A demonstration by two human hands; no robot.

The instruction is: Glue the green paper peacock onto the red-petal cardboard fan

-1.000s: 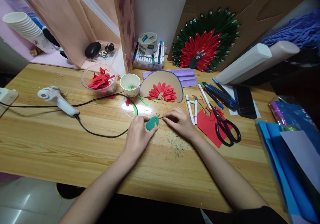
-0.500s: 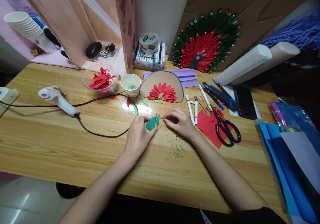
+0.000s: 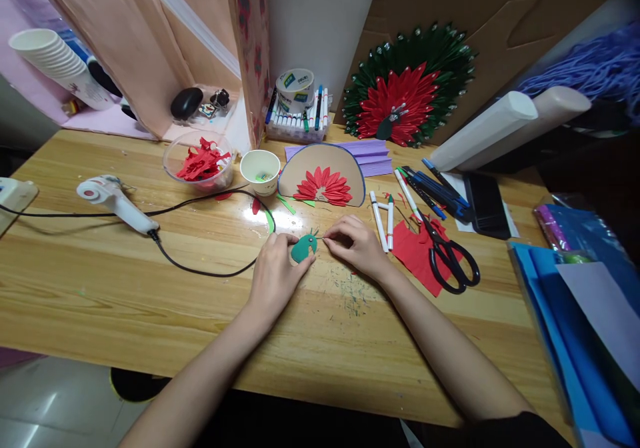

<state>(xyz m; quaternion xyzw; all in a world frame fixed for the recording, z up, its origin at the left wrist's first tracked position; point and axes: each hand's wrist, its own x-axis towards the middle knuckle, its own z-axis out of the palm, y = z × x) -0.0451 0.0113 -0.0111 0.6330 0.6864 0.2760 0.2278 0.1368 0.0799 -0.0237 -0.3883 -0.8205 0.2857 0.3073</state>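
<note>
Left hand (image 3: 274,276) pins a green paper cut-out (image 3: 303,247) to the worktop (image 3: 100,288); right hand (image 3: 356,247) pinches at its tip. Scissors (image 3: 450,258) lie on red paper (image 3: 416,255) nearby.

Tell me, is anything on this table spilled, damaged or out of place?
Nothing looks broken. Dark ink marks stain the table near the green cutout that the left hand holds, and red and green paper scraps lie beside the glue gun cable.

Label on the tape roll (image 3: 295,91): illegible.
</note>
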